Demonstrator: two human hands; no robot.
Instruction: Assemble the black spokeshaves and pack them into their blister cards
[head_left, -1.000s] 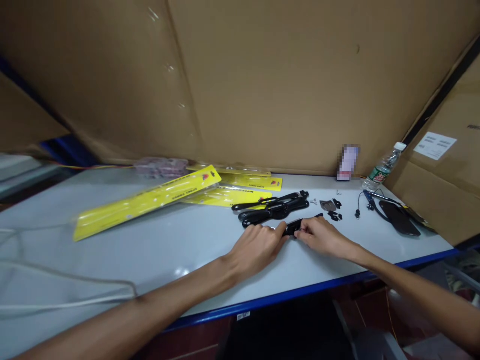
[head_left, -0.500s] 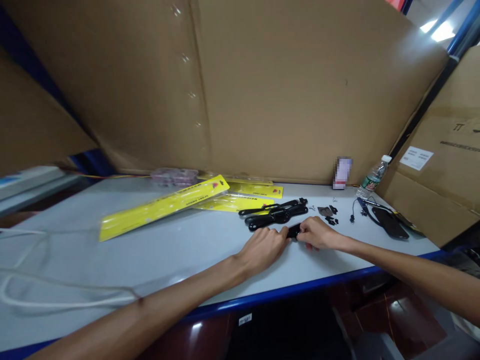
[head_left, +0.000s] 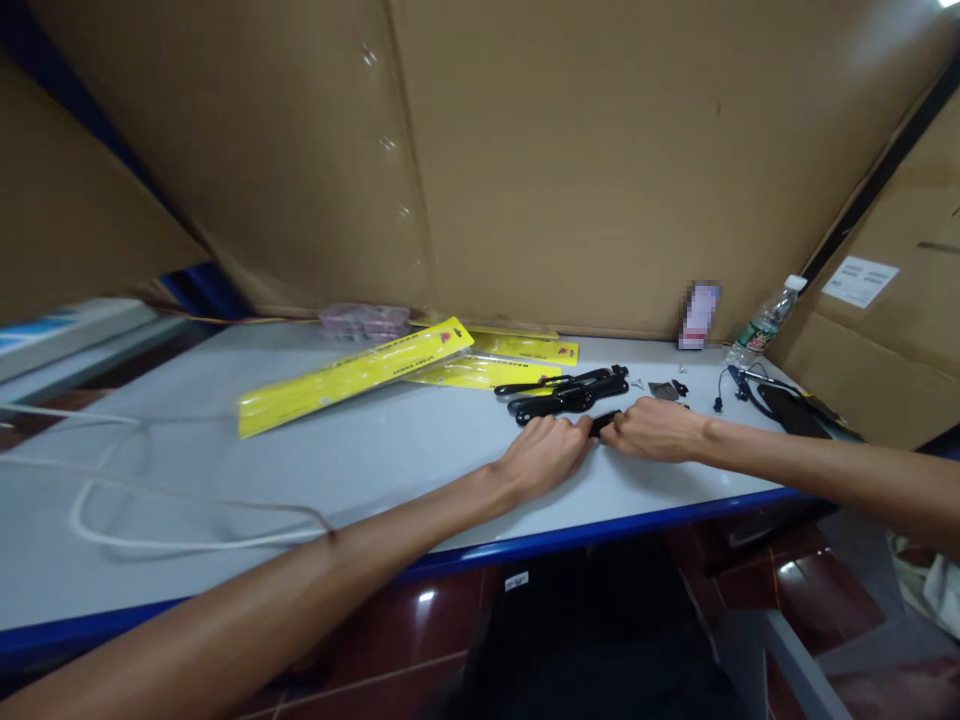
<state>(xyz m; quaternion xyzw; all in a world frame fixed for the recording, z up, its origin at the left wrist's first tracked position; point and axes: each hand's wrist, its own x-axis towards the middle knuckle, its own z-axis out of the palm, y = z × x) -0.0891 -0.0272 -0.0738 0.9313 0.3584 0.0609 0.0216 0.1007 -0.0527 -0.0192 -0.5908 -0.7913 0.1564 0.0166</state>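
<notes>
A small glossy black part shows between my two hands above the front half of the table; most of it is hidden by the fingers. My left hand is closed round its left end. From the other side, my right hand grips the right end with curled fingers. Just behind my hands lie several long, shiny black pieces in a loose bunch. Small black bits and a dark flat scrap rest beyond my right hand.
Yellow blister-pack cards overlap at the middle left. A white cable loops across the left side. At the back right stand a phone, its image pixelated, and a plastic bottle. Cardboard walls the back.
The whole view has shifted, so the table appears higher and slightly to the right. My right hand has turned to a flatter, back-up pose, and less of the black part shows.
</notes>
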